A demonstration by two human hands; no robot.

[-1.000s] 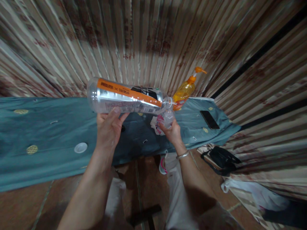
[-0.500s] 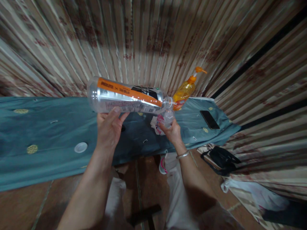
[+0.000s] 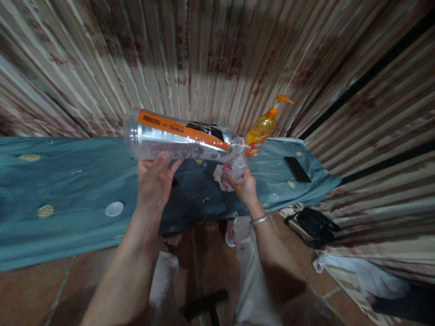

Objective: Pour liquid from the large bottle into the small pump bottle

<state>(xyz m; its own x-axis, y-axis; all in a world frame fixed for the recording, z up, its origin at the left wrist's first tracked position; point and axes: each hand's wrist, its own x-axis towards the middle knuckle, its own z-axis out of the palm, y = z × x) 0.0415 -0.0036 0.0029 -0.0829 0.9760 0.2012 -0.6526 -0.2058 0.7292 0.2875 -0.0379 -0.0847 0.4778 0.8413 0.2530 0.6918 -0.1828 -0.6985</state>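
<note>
Left hand [image 3: 154, 185]: fingers pinching the large bottle [image 3: 180, 136], tipped nearly level above the tabletop [image 3: 84, 185] | right hand [image 3: 246, 186]: fingers wrapped round the small clear bottle [image 3: 239, 165] — top just under the large one's mouth, contact unclear | step: apparently pouring, no stream discernible | next move: calls for aligned mouths — and a steady tilt

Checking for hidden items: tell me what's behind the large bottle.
Behind the large bottle, the patterned curtain shows above and the teal tablecloth below; its opaque label covers whatever lies directly behind.
</note>
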